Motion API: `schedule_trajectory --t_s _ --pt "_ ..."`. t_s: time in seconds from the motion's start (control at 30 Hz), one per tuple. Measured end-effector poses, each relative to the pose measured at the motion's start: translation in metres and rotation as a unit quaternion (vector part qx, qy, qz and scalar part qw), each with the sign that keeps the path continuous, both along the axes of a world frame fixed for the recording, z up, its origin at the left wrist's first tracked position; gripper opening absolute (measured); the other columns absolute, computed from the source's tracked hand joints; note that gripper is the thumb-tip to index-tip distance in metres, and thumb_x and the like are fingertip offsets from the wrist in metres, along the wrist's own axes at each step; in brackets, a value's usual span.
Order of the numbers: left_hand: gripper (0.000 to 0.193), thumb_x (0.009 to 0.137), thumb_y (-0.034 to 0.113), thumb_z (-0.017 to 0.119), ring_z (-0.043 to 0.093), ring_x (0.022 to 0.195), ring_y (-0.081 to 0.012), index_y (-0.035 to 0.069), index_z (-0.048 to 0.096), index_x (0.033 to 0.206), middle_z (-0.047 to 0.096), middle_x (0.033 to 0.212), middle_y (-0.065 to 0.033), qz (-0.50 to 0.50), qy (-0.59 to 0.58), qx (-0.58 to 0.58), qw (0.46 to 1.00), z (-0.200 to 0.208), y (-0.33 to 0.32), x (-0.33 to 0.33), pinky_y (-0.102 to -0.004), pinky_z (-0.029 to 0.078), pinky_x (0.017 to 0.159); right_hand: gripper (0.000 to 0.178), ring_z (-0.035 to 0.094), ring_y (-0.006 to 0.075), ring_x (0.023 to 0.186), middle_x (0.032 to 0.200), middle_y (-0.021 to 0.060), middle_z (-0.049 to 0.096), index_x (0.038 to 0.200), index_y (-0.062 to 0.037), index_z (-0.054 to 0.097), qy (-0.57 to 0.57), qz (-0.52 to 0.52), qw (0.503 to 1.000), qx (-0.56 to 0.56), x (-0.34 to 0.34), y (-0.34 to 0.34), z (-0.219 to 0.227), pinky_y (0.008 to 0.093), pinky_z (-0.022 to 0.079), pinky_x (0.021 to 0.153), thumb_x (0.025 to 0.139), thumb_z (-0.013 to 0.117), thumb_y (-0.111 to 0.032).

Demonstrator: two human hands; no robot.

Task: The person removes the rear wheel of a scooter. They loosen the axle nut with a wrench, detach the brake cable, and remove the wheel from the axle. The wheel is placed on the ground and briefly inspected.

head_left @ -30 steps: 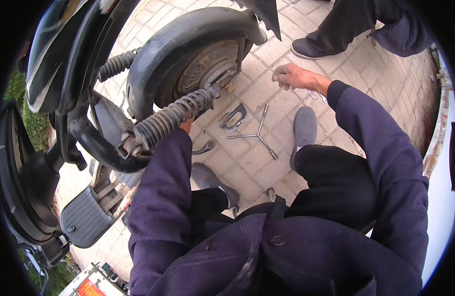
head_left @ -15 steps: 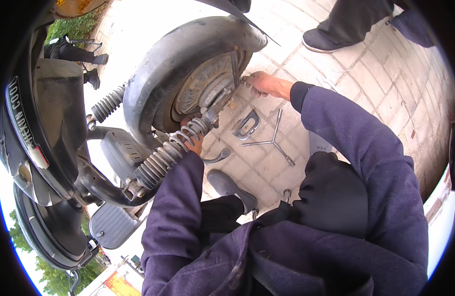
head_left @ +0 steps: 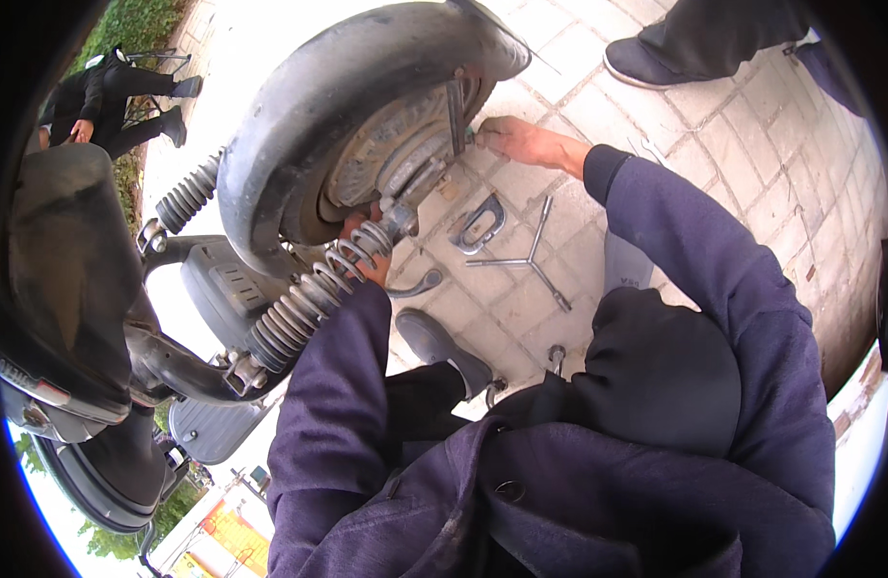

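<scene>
A scooter's rear wheel [head_left: 367, 169] sits under a black mudguard [head_left: 300, 106], with a coil-spring shock absorber [head_left: 314, 294] beside it. My left hand [head_left: 378, 270] reaches behind the spring toward the hub; the coils hide most of its fingers. At the wheel's right side is my right hand [head_left: 514, 142], its fingers drawn together by a flat dark metal strut [head_left: 457, 118]. Something small at those fingertips is too unclear to name. The axle end [head_left: 420, 183] lies between my hands.
On the paving lie a three-armed socket wrench [head_left: 531, 258], a grey oval metal piece [head_left: 479, 226] and a dark curved lever [head_left: 420, 283]. Another person's shoe [head_left: 641, 64] stands at the upper right. A seated person [head_left: 117, 96] is at the upper left.
The view has shifted, so the scooter sits further left and higher. Both hands stay at the wheel, the right one by the strut.
</scene>
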State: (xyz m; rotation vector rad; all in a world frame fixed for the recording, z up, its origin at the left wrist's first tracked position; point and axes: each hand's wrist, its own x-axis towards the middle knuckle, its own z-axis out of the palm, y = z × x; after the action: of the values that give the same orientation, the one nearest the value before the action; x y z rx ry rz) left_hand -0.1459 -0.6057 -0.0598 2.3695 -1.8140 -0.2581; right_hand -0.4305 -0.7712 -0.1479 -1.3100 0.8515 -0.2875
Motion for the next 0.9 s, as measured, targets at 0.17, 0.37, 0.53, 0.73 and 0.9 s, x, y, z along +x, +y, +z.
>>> schedule_trajectory --t_s 0.17,0.37,0.53,0.73,0.9 --pt "0.027 0.097 0.028 0.06 0.064 0.07 -0.0379 0.005 0.063 0.082 0.062 0.073 -0.0191 -0.11 -0.09 -0.123 0.982 -0.009 -0.002 -0.004 -0.0469 0.048 0.059 0.015 0.06 0.0372 0.097 0.096 0.0148 0.063 0.097 -0.0055 0.055 0.177 0.171 0.885 -0.394 -0.046 0.059 -0.016 0.0443 0.049 0.08 0.088 0.061 -0.016" --pt "0.027 0.087 0.024 0.059 0.064 0.09 -0.0381 0.006 0.065 0.107 0.066 0.093 -0.0175 -0.024 -0.005 0.02 0.999 0.012 -0.008 -0.016 -0.0478 0.049 0.075 0.023 0.055 0.0257 0.103 0.097 0.0075 0.054 0.095 -0.0153 0.058 0.047 0.423 0.684 -0.592 -0.053 0.15 -0.045 0.0379 0.044 0.088 0.074 0.066 -0.014" --pt "0.028 0.09 0.026 0.058 0.063 0.086 -0.0355 0.007 0.065 0.109 0.065 0.092 -0.0166 -0.101 -0.116 0.012 0.988 0.002 -0.004 -0.01 -0.0466 0.049 0.07 0.011 0.056 0.0229 0.101 0.095 0.0045 0.054 0.089 -0.0162 0.063 0.052 0.445 0.673 -0.588 -0.049 0.153 -0.057 0.0368 0.044 0.088 0.079 0.062 -0.013" --pt "0.025 0.092 0.025 0.056 0.062 0.076 -0.0332 0.007 0.067 0.106 0.062 0.083 -0.0145 -0.171 -0.166 -0.068 0.969 -0.006 -0.004 0.0 -0.0466 0.047 0.061 0.012 0.058 0.0233 0.097 0.102 0.0062 0.053 0.092 -0.0166 0.062 0.069 0.443 0.664 -0.598 -0.062 0.149 -0.051 0.0341 0.051 0.075 0.08 0.061 -0.015" --pt "0.022 0.094 0.026 0.055 0.063 0.066 -0.032 0.011 0.069 0.1 0.062 0.075 -0.0122 -0.134 -0.089 -0.055 0.985 0.011 -0.007 -0.017 -0.0467 0.046 0.054 0.015 0.058 0.0257 0.098 0.125 0.0121 0.051 0.094 -0.0147 0.057 0.078 0.407 0.7 -0.581 -0.075 0.138 -0.01 0.0352 0.055 0.069 0.079 0.06 -0.012"
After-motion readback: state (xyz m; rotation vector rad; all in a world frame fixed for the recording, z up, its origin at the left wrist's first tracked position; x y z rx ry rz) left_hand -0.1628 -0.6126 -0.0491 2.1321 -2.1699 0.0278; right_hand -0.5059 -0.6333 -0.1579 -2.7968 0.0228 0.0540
